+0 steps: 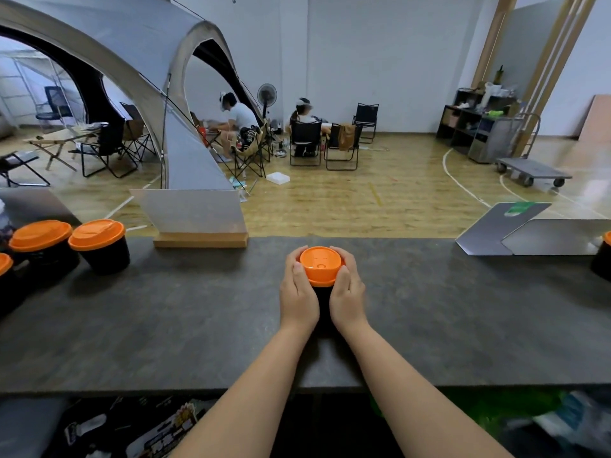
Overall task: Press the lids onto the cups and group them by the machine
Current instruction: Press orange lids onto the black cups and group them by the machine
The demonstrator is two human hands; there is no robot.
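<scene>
Both hands [299, 294] [347, 292] cup the orange lid [320, 264], apparently pressing.

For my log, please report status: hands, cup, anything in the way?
Left hand and right hand clasp orange lid on black cup. Counter around it clear.

**Colour and Pattern Findings**

Table [198, 309]: dark grey, mottled stone-like pattern. Centre lid [320, 264]: bright orange, plain; cup beneath [322, 297]: black. Left group: two lidded cups [102, 246], [41, 241], orange lids over black bodies; a third orange lid [4, 262] shows at the left edge. Right-edge cup [603, 259]: black with orange top. Sign panel [191, 209]: white, on a pale wood base [200, 241]. Folded board [515, 231]: grey, with a green patch. Floor [347, 200]: tan wood grain, white lines. Tent [139, 44]: pale grey with beige trim.
</scene>
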